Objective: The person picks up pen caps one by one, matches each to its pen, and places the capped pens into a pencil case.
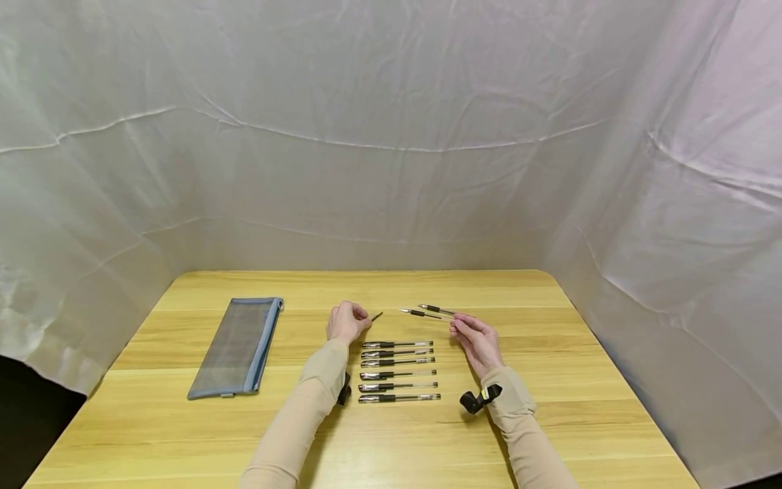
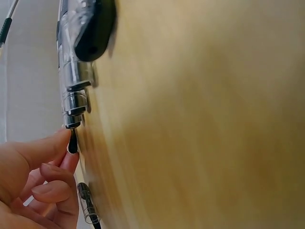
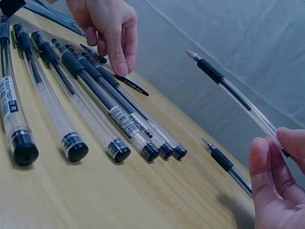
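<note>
My right hand [image 1: 479,345] pinches an uncapped black gel pen [image 3: 233,88] by its rear end, thumb against fingertips, with the bare writing tip pointing left and raised over the table. Another uncapped pen [image 3: 223,160] lies on the table below it. Across from it, my left hand [image 1: 347,322] pinches a clear pen cap with a black clip [image 3: 133,86] close over the tabletop. A second cap [image 2: 88,202] lies near the left fingers. Nearer the body, several capped black gel pens [image 1: 397,360] lie in a row between the forearms, caps to the left.
A grey mesh zip pouch with blue edges [image 1: 235,350] lies flat on the left of the wooden table [image 1: 153,435]. Pale grey curtains [image 1: 391,190] hang behind the table and along both sides.
</note>
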Action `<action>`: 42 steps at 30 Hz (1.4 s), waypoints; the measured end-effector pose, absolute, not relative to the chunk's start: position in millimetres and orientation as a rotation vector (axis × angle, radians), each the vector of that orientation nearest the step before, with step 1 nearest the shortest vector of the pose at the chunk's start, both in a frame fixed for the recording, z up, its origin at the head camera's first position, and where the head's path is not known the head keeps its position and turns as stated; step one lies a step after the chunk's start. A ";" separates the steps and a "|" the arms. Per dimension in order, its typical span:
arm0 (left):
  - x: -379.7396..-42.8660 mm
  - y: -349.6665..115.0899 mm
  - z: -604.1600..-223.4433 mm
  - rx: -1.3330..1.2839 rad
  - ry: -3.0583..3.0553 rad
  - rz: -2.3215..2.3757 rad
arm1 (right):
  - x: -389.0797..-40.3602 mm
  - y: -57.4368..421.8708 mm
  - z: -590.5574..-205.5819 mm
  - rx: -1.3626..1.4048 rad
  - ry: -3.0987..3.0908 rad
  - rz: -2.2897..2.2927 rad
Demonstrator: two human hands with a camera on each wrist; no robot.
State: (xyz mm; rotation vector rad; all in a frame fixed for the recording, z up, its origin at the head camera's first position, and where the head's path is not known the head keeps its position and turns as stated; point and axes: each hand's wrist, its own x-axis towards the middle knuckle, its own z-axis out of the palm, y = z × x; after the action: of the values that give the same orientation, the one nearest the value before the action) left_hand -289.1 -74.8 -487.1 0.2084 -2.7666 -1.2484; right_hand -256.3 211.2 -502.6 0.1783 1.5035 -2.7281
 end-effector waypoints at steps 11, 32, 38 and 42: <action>-288.0 -74.1 -485.4 0.218 -2.777 -1.264 | -256.4 211.7 -502.9 0.207 1.487 -2.736; -276.8 -83.5 -484.9 0.052 -2.860 -1.234 | -258.1 208.5 -503.5 0.175 1.527 -2.726; -267.5 -84.9 -479.8 0.047 -2.868 -1.272 | -257.0 206.7 -504.1 0.143 1.570 -2.702; -261.8 -86.5 -478.0 0.010 -2.864 -1.277 | -256.8 204.4 -504.1 0.119 1.627 -2.665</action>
State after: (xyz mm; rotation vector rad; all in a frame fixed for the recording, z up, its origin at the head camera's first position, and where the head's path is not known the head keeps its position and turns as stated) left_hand -261.8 -86.5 -478.0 0.0096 -2.8640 -1.2766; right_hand -256.8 204.4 -504.1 0.1190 1.6268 -2.6651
